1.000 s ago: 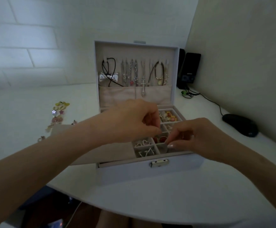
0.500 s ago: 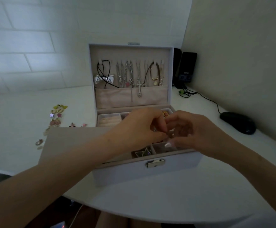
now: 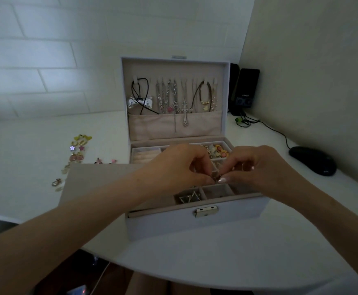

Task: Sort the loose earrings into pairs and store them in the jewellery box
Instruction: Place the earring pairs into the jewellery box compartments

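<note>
1. Head view looks down on two hands meeting above the open jewellery box (image 3: 195,224), which stands on the white bench (image 3: 216,262).
2. Reaching in from the lower left, the left hand (image 3: 173,165) has its fingers (image 3: 204,179) curled, with thumb and forefinger pressed together on a small earring (image 3: 214,179). The piece is too small to tell its shape.
3. Reaching in from the lower right, the right hand (image 3: 257,167) also has its fingers (image 3: 224,179) curled. The thumb tip, with its pale nail, pinches the same earring from the other side, so the two thumbs nearly touch.
4. That earring is held in the air over the box's small compartments and lies in none of them.
5. Just below the fingers, toward the person, a front compartment holds star-shaped earrings (image 3: 189,198).
6. Farther below them, a metal latch (image 3: 205,211) sits on the box front.
7. Just beyond the fingers and to their right, a back compartment holds colourful earrings (image 3: 218,151). Beyond and to their left are the ring rolls (image 3: 145,156).
8. Farther beyond stands the upright lid (image 3: 173,67), with necklaces (image 3: 184,107) hanging above its fabric pocket.
9. Left of the fingers, a flat beige panel (image 3: 97,177) lies partly under the left forearm. Well apart past its far edge, loose earrings (image 3: 78,150) lie in a rough line on the bench.
10. Well apart to the right of the fingers rests a black mouse (image 3: 312,160) with its cable, and a black speaker (image 3: 246,90) stands in the corner beside the lid.
</note>
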`<action>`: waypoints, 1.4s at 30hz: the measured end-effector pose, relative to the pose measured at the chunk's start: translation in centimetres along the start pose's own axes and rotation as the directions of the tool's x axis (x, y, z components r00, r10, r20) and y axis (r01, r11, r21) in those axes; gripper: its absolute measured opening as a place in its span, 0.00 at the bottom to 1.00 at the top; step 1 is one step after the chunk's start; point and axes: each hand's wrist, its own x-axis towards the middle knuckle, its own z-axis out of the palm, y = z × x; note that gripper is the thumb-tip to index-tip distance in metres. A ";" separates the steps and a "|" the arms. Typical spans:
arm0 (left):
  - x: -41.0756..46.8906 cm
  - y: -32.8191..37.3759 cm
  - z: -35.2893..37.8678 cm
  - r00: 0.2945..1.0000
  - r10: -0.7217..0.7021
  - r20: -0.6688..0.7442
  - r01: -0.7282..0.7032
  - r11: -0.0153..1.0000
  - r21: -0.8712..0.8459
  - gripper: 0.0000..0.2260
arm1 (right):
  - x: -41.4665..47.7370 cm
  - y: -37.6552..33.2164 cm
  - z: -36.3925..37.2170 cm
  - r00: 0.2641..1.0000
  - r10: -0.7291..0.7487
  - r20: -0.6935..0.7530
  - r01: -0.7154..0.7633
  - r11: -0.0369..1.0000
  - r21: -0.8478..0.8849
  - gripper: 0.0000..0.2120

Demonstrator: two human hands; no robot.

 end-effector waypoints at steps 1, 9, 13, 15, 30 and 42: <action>0.0 -0.2 0.2 1.000 0.008 0.004 -0.008 0.999 0.033 0.09 | 0.0 0.1 0.1 1.000 0.001 -0.003 -0.001 0.999 -0.034 0.08; 0.1 -0.9 0.7 1.000 0.020 0.017 -0.022 0.991 0.132 0.06 | -0.3 0.9 1.1 1.000 0.008 0.030 0.000 0.968 -0.251 0.10; -0.9 -1.4 -2.2 0.997 -0.016 -0.069 0.025 0.990 0.137 0.06 | 0.2 0.2 0.7 0.999 -0.025 -0.044 0.018 0.987 -0.161 0.08; -1.7 -2.0 -4.5 0.988 -0.054 -0.143 0.077 0.983 0.165 0.04 | 0.9 -0.7 0.6 0.998 -0.048 -0.046 0.042 0.992 -0.121 0.07; -4.9 -19.1 -8.9 0.869 -0.465 -0.166 0.492 0.784 0.379 0.14 | 11.3 -8.5 7.1 0.951 -0.254 0.176 0.262 0.965 -0.026 0.02; -2.5 -20.4 -7.3 0.903 -0.403 -0.151 0.428 0.803 0.415 0.11 | 12.4 -6.4 8.9 0.967 -0.198 0.161 0.198 0.980 0.018 0.02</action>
